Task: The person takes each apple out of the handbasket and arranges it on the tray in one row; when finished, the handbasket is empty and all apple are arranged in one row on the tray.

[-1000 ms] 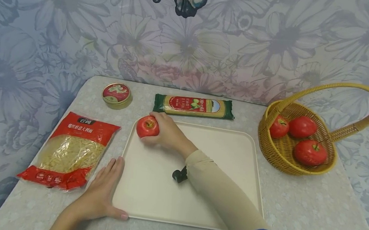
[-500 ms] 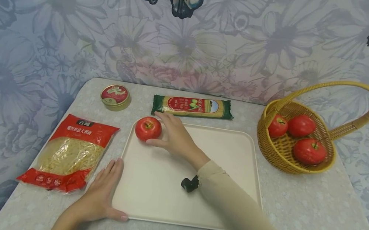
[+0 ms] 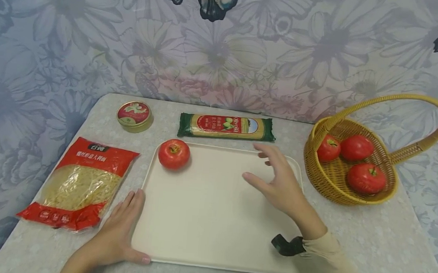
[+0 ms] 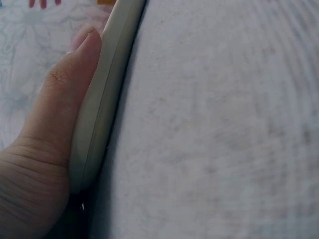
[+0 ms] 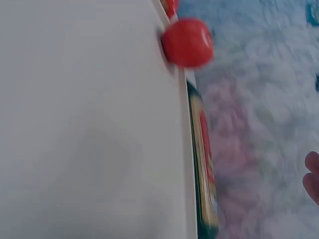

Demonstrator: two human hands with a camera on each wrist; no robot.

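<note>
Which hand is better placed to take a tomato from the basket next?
Likely the right hand: it is empty and hovers over the right part of the tray, nearer the basket. The left hand rests against the tray's left edge.

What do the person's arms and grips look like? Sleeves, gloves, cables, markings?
Left grip: human hand, ungloved, bare down to the head view's edge. Right grip: human hand, also ungloved; a plain beige sleeve, creased near the wrist, covers the forearm, with a small, black, bent attachment jutting out by the cuff. No cables or markings visible on either.
</note>
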